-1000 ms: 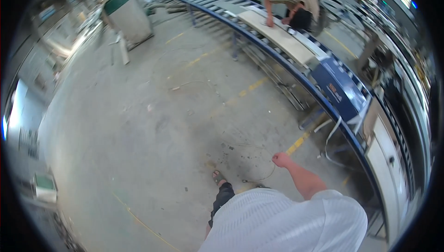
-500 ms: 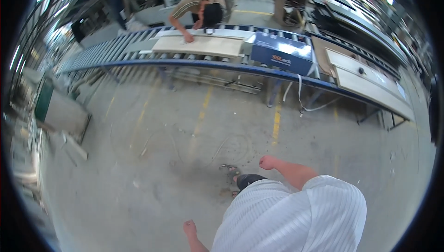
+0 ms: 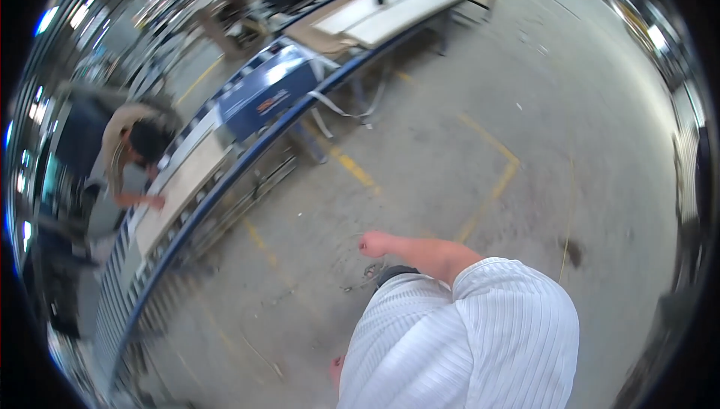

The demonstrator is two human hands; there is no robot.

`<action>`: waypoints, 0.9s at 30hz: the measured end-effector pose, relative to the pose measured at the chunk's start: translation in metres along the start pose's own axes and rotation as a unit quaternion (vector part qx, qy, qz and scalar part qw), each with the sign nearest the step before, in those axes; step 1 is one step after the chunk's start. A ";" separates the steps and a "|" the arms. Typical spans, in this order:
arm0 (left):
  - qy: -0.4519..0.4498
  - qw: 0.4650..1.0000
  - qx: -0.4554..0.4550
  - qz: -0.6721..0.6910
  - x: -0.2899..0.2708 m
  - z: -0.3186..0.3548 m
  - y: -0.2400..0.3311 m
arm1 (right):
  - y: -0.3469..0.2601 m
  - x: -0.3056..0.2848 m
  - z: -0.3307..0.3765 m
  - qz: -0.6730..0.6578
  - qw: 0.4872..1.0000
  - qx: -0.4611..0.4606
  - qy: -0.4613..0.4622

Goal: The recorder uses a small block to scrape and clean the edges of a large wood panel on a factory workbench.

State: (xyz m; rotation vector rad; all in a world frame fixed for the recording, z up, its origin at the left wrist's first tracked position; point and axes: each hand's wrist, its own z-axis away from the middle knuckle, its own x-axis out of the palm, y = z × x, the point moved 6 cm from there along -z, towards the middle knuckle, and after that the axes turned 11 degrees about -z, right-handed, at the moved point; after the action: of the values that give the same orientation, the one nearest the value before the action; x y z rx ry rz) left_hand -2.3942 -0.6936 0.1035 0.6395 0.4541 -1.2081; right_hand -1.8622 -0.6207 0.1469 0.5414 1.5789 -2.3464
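Co-worker [image 3: 127, 155] at far left, bent over the roller conveyor [image 3: 196, 206], one hand [image 3: 154, 201] flat on a pale board [image 3: 180, 187] lying there, with a blue box [image 3: 270, 94] further along the line and more light panels [image 3: 390, 7] beyond. Left hand [image 3: 335, 370] low beside the white ribbed shirt [image 3: 457, 341], mostly hidden, grip impossible to tell. Right hand [image 3: 373, 244] curled into a loose fist, holding nothing, out over grey concrete floor [image 3: 525, 94] with yellow lines [image 3: 487, 176], well apart from the conveyor.
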 end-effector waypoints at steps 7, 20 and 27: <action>0.022 0.970 0.091 -0.225 -0.080 -0.025 -0.064 | 0.114 0.008 0.194 -0.055 0.953 0.231 0.188; -0.114 0.943 0.271 -0.159 0.040 0.023 -0.023 | 0.146 0.337 0.652 -0.229 0.802 0.511 0.210; -0.160 0.910 0.314 -0.216 0.093 0.057 -0.058 | 0.124 0.332 0.630 -0.099 0.877 0.432 0.186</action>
State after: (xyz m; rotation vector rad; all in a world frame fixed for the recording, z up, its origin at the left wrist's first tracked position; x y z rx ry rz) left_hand -2.4215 -0.8109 0.0747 0.8906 -0.1010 -1.8774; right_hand -2.2086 -1.2538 0.1104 1.1001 0.5909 -3.2017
